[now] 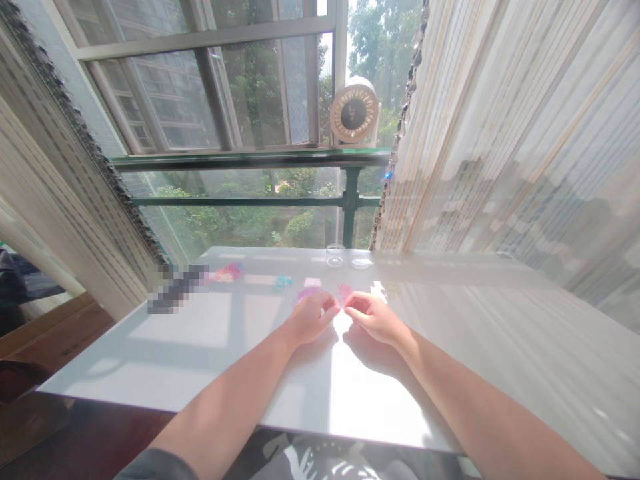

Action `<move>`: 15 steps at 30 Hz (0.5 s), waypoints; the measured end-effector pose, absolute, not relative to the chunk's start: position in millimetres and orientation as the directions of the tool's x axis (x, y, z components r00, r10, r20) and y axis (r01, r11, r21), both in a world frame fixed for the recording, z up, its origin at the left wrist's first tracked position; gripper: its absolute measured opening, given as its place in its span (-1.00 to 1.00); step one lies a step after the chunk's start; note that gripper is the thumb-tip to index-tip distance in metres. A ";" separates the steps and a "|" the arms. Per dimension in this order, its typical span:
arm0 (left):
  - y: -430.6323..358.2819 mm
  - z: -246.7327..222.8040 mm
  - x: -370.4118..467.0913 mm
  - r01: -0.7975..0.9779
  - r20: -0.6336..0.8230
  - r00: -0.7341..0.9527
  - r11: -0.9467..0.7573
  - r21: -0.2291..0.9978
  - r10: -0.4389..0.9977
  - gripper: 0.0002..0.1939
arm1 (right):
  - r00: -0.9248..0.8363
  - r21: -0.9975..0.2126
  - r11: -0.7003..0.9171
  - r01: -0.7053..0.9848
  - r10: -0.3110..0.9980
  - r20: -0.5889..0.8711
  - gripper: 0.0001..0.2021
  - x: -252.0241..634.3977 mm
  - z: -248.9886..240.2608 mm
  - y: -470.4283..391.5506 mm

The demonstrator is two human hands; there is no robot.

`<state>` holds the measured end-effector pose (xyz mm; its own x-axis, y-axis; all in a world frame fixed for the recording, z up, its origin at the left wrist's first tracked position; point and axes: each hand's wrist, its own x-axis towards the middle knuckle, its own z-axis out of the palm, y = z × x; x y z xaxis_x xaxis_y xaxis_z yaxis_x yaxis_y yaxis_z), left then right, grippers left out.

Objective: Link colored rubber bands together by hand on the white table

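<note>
Pink pieces (344,291), left hand (313,317) and right hand (374,317) near, each grip pinched, contents unclear, fan (354,115) marking illegible

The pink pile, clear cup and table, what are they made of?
Pink pile: too small and blurred to tell material or finish.
Clear cup: glossy glass or plastic; it's see-through.
Table: perhaps coated board, smooth and shiny; sunlight glares off it.

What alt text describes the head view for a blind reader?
The left hand and right hand pinch close together over a white table; anything held is too small to tell. Beyond lie a purple pile and teal pile, with a fan by the window.
</note>
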<state>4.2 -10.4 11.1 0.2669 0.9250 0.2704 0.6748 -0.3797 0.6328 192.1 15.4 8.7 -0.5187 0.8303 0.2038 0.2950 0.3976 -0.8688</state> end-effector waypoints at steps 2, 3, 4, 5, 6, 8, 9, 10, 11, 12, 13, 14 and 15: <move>-10.2 11.8 4.1 0.669 0.273 0.282 -0.392 0.631 0.920 -0.76 | -0.514 -0.873 0.392 0.289 0.833 0.204 -0.88 192.5 10.9 14.6; -10.1 12.1 3.9 0.669 0.273 0.285 -0.395 0.630 0.919 -0.76 | -0.511 -0.875 0.389 0.287 0.835 0.204 -0.88 192.7 11.7 14.4; -10.0 12.3 3.6 0.669 0.273 0.285 -0.395 0.630 0.919 -0.75 | -0.508 -0.876 0.388 0.288 0.837 0.204 -0.88 192.9 12.2 14.4; -9.9 12.4 3.4 0.670 0.272 0.282 -0.392 0.631 0.920 -0.75 | -0.505 -0.875 0.388 0.290 0.838 0.204 -0.88 193.1 12.3 14.6; -9.8 12.4 3.1 0.672 0.271 0.276 -0.387 0.632 0.922 -0.75 | -0.504 -0.873 0.389 0.294 0.839 0.205 -0.88 193.2 12.1 14.9; -9.9 12.3 2.9 0.675 0.269 0.266 -0.378 0.634 0.926 -0.73 | -0.504 -0.869 0.395 0.299 0.838 0.208 -0.87 193.3 11.1 15.7; -9.9 12.3 2.9 0.675 0.268 0.264 -0.376 0.635 0.927 -0.73 | -0.505 -0.867 0.399 0.299 0.837 0.211 -0.88 193.3 10.5 16.0; -10.0 12.2 3.0 0.675 0.267 0.264 -0.376 0.635 0.927 -0.73 | -0.505 -0.866 0.403 0.298 0.836 0.215 -0.88 193.3 10.0 16.3; -10.2 12.2 3.2 0.674 0.267 0.266 -0.377 0.635 0.926 -0.73 | -0.505 -0.866 0.404 0.295 0.835 0.218 -0.88 193.3 9.5 16.4; -10.3 12.3 3.3 0.673 0.267 0.267 -0.378 0.636 0.926 -0.73 | -0.506 -0.867 0.404 0.293 0.835 0.218 -0.88 193.3 9.3 16.3; -10.5 12.4 3.4 0.672 0.267 0.268 -0.378 0.636 0.926 -0.73 | -0.506 -0.868 0.402 0.293 0.835 0.216 -0.89 193.3 9.2 16.1; -10.7 12.7 3.5 0.671 0.267 0.268 -0.378 0.638 0.926 -0.74 | -0.508 -0.868 0.402 0.293 0.834 0.215 -0.89 193.4 9.2 15.9; -10.8 13.0 3.4 0.670 0.267 0.268 -0.378 0.639 0.926 -0.74 | -0.508 -0.867 0.402 0.294 0.835 0.214 -0.89 193.5 9.3 15.6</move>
<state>3.4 -10.8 13.0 0.2681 0.9256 0.2671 0.6697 -0.3784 0.6390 193.5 15.6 9.3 -0.5076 0.8345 0.2142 0.2943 0.4016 -0.8672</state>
